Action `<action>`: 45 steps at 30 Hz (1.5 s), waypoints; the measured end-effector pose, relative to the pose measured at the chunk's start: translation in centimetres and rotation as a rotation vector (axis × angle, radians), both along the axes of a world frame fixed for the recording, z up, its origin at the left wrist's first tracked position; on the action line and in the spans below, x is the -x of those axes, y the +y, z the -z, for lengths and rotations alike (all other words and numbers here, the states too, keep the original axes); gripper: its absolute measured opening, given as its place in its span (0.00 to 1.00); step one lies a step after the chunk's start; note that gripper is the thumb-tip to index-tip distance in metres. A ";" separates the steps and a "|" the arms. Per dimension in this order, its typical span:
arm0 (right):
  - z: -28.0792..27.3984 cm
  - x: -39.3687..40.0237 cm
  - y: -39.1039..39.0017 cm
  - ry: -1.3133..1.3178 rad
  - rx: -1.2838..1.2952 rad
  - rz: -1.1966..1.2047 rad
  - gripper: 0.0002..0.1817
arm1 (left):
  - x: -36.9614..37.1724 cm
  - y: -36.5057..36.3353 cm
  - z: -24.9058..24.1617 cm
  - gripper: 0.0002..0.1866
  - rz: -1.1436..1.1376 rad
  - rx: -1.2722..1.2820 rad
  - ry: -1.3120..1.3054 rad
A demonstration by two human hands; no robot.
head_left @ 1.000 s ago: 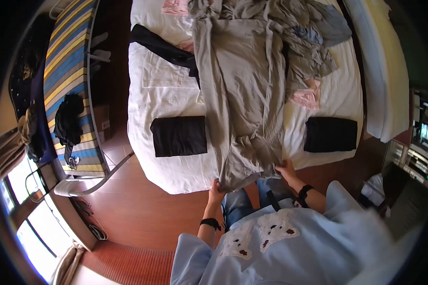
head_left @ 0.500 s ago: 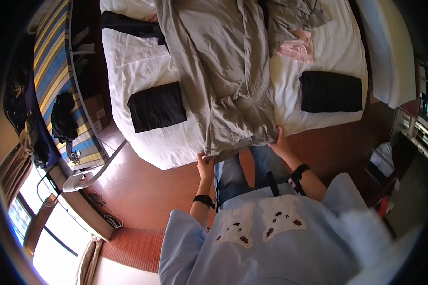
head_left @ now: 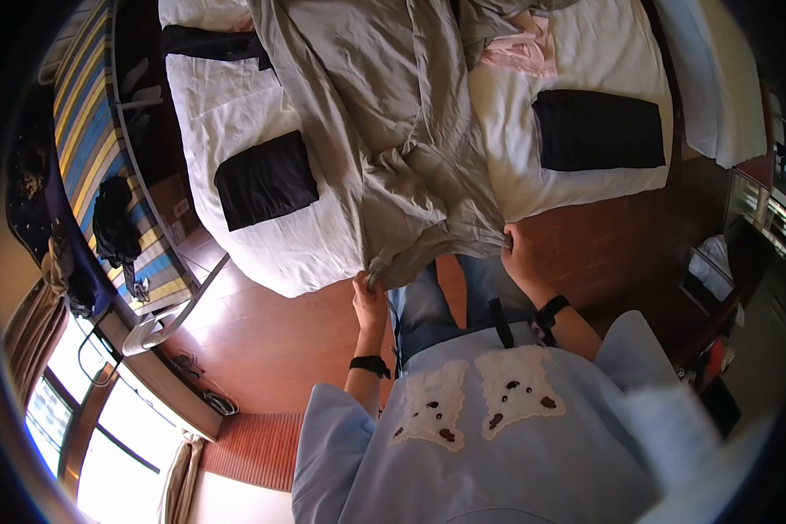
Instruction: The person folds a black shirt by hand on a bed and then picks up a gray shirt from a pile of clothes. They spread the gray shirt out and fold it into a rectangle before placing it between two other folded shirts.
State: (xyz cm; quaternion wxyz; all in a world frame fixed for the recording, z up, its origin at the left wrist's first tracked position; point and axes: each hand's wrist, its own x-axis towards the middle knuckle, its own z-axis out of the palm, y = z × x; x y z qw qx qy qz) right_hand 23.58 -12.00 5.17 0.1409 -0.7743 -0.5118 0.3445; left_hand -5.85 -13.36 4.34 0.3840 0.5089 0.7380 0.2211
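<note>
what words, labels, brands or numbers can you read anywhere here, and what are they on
No text can be read anywhere in this view.
Brown box beside the striped cover: pale marks on its side, too small to read.
Light blue top: two animal-shaped patches, no lettering visible.
Grey cloth: no lettering visible.

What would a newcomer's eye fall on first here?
Probably the large grey-brown cloth down the middle of the white bed, its near edge held by the left hand and right hand. One folded black cloth lies left of it, another right. Below, white animal-face patches stand out on the light-blue top.
</note>
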 end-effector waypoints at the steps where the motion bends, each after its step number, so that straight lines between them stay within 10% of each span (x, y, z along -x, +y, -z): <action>1: -0.2 -0.2 -0.3 0.011 -0.041 -0.055 0.14 | 0.2 -0.1 -0.1 0.13 0.057 -0.046 0.015; 5: -0.5 -1.2 -0.7 0.042 -0.122 -0.205 0.11 | 1.1 0.4 -0.2 0.12 0.448 -0.283 0.150; 12: -0.2 -1.0 2.2 -0.090 0.099 -0.522 0.10 | 1.0 0.1 0.8 0.11 0.394 0.002 0.177; 17: 1.9 5.4 8.0 0.324 -0.199 -0.164 0.16 | 0.2 -0.3 1.1 0.15 0.151 0.221 0.117; 23: 2.0 10.2 12.2 0.786 0.482 0.387 0.20 | 0.4 -0.4 0.8 0.17 0.132 0.301 0.100; 37: -1.2 6.9 13.8 1.427 0.366 0.571 0.15 | 0.2 0.0 1.1 0.22 0.172 0.089 0.312; 45: -4.2 12.9 11.5 0.892 0.035 -0.266 0.16 | -7.0 7.8 -4.1 0.38 0.035 -0.282 0.157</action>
